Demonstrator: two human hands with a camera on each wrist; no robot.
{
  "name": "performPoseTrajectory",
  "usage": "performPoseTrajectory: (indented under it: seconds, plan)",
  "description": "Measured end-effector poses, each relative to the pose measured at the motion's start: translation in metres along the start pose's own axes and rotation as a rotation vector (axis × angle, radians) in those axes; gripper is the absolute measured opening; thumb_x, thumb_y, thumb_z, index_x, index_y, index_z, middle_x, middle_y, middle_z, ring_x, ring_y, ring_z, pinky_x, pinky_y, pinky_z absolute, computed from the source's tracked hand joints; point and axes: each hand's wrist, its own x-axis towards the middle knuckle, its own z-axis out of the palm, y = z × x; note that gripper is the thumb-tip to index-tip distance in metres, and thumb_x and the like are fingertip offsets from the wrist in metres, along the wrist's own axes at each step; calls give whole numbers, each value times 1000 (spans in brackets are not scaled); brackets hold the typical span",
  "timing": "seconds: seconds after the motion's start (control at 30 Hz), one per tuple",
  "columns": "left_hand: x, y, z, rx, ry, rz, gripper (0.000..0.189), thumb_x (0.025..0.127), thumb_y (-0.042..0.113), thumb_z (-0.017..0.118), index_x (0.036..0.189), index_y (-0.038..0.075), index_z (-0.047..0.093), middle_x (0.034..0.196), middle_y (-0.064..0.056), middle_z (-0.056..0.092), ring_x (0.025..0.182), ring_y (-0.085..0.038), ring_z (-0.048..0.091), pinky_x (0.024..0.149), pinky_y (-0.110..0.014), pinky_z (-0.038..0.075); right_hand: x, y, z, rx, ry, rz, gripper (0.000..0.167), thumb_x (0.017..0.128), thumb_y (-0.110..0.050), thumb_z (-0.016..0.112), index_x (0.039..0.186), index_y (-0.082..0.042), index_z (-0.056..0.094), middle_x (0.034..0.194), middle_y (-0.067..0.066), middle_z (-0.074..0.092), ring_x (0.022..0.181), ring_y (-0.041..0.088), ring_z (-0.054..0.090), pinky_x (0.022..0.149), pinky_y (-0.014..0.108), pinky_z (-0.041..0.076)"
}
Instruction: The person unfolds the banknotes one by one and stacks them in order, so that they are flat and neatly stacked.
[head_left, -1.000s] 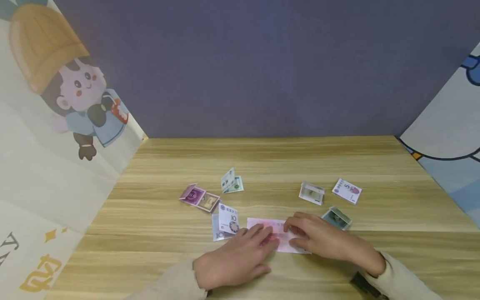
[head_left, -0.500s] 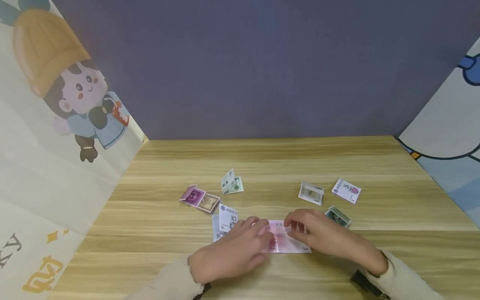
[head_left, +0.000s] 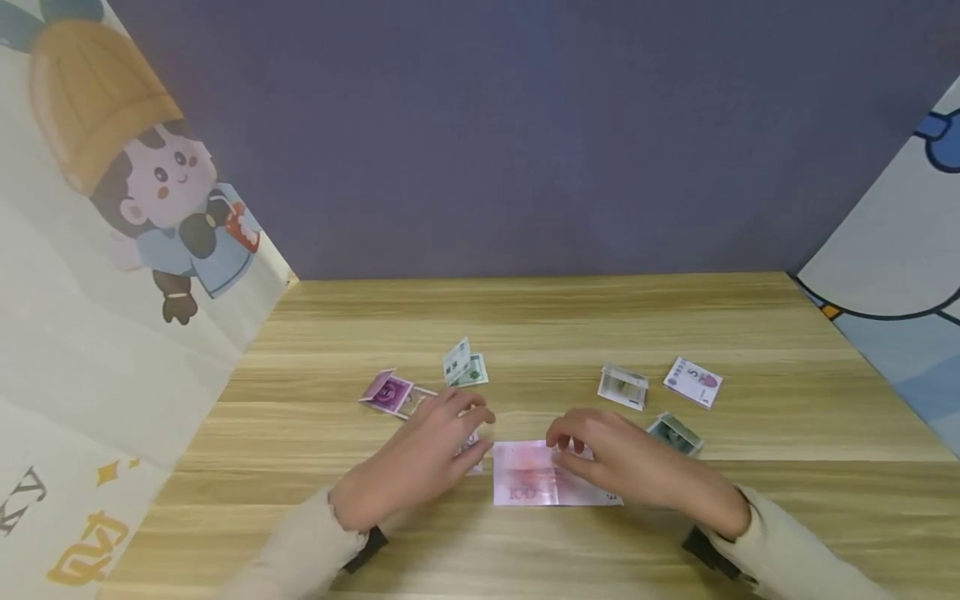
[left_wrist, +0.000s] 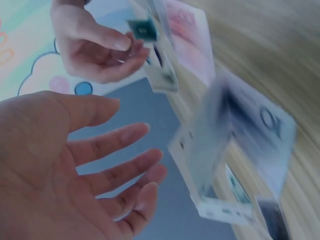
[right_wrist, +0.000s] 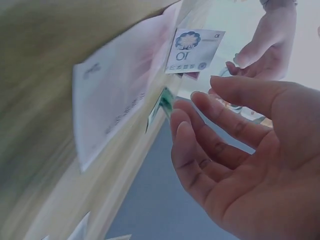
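A pink 100 banknote with a crease across its middle lies unfolded on the wooden table. My right hand hovers at its right half, fingers loosely bent and holding nothing. To the left, my left hand is above a half-folded blue-grey 10 banknote, mostly covering it in the head view. Its fingers are spread and relaxed with nothing between them, as the left wrist view shows. From the right wrist, the pink note's near end looks slightly lifted.
Behind the left hand lie a folded purple note, a brownish note and a green folded note. Toward the right are a folded 1 note, a 5 note and a dark green folded note. A dark panel stands behind.
My left hand has left the pink note and moved left over the 10 note, uncovering the pink note's left half. The right hand has shifted slightly left.
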Motion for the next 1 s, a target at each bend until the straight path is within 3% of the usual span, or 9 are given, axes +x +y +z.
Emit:
performPoseTrajectory:
  seconds: [0.33,0.5,0.57,0.7,0.87,1.0]
  plan:
    - [-21,-31,5,-25,41,-130,32,81,14,80,111,6,70,116,-11,67,111,-28,61,100,-45,48,34,-13,12,-19,-14,-51,16,92,-16,70,106,-10,70,101,0,70,86,11,64,74,27,55]
    - [-30,-40,15,-45,46,-165,37,76,8,83,111,5,69,115,-11,66,108,-27,62,96,-43,51,56,-22,21,-21,-27,-24,18,92,-18,70,109,-9,70,91,-5,67,74,6,59,64,23,51]
    - [-33,-42,18,-62,31,-173,38,76,7,82,111,6,69,115,-11,66,107,-26,62,95,-41,52,65,-26,25,-20,-38,-15,21,92,-18,70,110,-9,70,87,-5,65,71,5,56,61,22,50]
    - [-39,-41,21,-102,-39,-184,39,77,6,80,114,7,68,121,-12,64,113,-27,61,98,-42,51,77,-34,38,-65,-59,1,32,91,-24,73,118,-8,67,97,0,64,76,7,56,63,21,50]
    - [-47,-41,23,-142,-123,-214,42,79,9,79,120,7,66,127,-11,59,120,-27,55,104,-43,47,80,-39,55,-167,-103,-23,46,88,-37,75,123,-9,65,105,2,59,87,11,52,66,20,48]
    - [-51,-40,23,-229,-143,-270,45,80,9,78,122,6,64,125,-9,57,117,-24,55,103,-44,47,80,-40,64,-167,-121,-9,52,84,-38,79,124,-9,64,106,2,57,92,13,49,72,23,48]
